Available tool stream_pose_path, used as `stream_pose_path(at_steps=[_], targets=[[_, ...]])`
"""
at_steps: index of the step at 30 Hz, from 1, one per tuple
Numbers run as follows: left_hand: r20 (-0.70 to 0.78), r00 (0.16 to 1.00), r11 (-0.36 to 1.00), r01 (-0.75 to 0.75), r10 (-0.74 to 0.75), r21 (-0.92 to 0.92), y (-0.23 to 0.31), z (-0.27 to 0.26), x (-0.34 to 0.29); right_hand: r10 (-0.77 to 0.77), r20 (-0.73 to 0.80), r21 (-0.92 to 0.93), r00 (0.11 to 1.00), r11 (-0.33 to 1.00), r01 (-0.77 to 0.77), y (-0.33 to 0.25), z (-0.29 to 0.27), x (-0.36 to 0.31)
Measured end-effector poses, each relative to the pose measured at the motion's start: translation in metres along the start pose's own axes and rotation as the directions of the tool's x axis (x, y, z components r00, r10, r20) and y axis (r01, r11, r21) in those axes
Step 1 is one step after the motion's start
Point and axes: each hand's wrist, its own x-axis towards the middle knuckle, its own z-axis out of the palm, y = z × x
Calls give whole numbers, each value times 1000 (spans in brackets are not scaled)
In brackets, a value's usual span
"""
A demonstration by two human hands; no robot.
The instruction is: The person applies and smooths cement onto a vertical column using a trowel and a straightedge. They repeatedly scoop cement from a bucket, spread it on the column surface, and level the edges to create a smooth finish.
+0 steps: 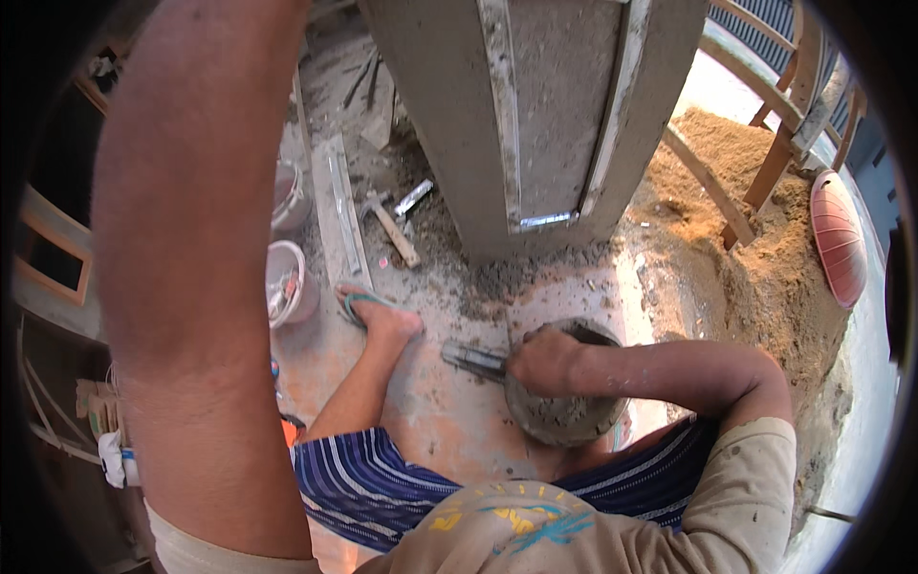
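My right hand (545,362) is over a round bucket (617,337) of wet grey mortar (564,413), its fingers closed around a flat, narrow grey tool (473,360). The tool points left past the bucket's rim, and its handle is hidden in my fist. My bare left arm (196,287) rises large along the left side and leaves the picture at the top, so the left hand is out of sight. In front of me stands a grey plastered column (440,124), its recessed panel (564,105) framed by pale strips.
A hammer (394,235) lies near the column's foot, beside a long board (339,206). Left of my foot is a pale bucket (295,282). On the right, a sand heap (722,167) holds wooden props (765,182) and a pink ribbed basin (838,239). Mortar crumbs (521,275) ring the column base.
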Motion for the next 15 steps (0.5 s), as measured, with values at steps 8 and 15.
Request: stream_pose_path(at_steps=[8,15], targets=[[-153,988,997,25,-15,67,-7,20,26,335,-57,181,940,930,-321,-10,72,152],[-68,993,984,108,-99,142,-5,2,19,390,150,238,908,877,-416,-33,89,175]])
